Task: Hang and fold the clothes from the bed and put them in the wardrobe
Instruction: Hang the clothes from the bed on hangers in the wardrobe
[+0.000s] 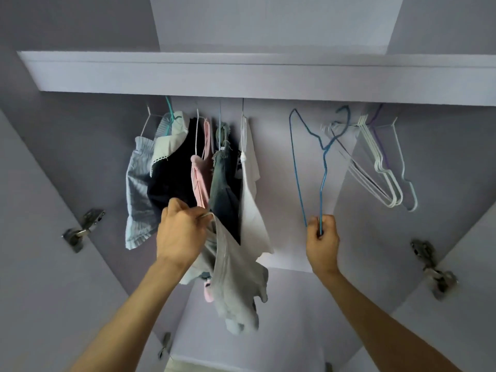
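Your left hand (181, 234) is pinching a grey cloth garment (236, 280) on its wire hanger, while your right hand's (322, 238) fingers (326, 226) are wrapping a thin blue wire hanger's (308, 157) lower bar.

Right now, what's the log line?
left hand: holds grey garment on hanger | right hand: grips blue hanger | wardrobe rail: clothes hanging

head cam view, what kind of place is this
Most likely the inside of a wardrobe. Clothes such as a white top hang below a shelf, empty white hangers hang to the right, and door hinges show at the sides. The right hand holds a blue hanger.
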